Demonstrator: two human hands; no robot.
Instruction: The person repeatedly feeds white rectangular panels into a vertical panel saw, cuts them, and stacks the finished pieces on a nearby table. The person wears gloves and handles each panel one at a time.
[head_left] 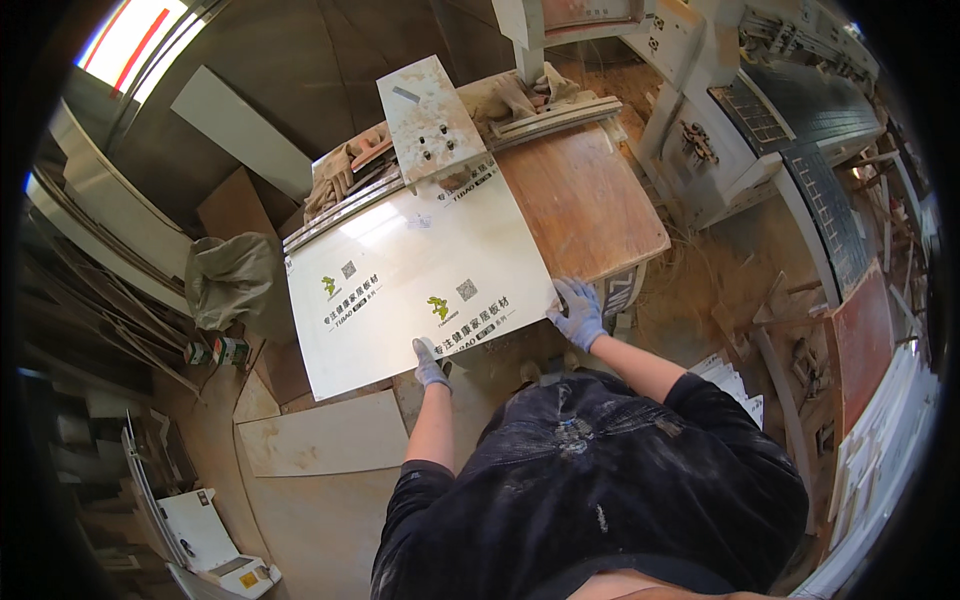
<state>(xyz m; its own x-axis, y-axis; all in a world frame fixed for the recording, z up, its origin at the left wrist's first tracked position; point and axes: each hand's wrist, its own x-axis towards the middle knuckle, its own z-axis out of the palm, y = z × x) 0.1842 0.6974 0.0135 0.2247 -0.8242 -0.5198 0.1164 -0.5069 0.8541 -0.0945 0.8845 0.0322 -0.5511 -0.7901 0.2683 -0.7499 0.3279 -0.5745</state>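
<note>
Dark dusty top (590, 480), worn by the person, nearest of all, its two forearms reaching forward. Left hand (431, 366), gloved, at the near edge of a white panel (400, 260): thumb laid on the upper face, fingers out of sight beneath, the edge pinched between, seemingly to bear the overhanging side. Right hand (577, 315), likewise gloved, at the near right corner: fingers spread along the margin, perhaps to steer or steady it; whether they close underneath cannot be told. White panel, one, glossy, printed with green figures and square codes, lying flat and slightly askew, its near portion projecting past the support, which likely explains the two-handed hold. Pale board (325, 440), one, flat on the floor, left of the person. Wooden tabletop (585, 205), reddish, worn, beside the panel's right edge, apparently giving it a level bed. Metal rail (350, 208), along the panel's far edge, probably there as a straight guide. Pale metal housing (428, 115), boxlike, with dark knobs, above the panel's far margin. Work gloves (335, 180), crumpled behind the rail, seemingly set aside out of the way. White board (240, 132), long, leaning farther back on the left, presumably stored upright to save room
</note>
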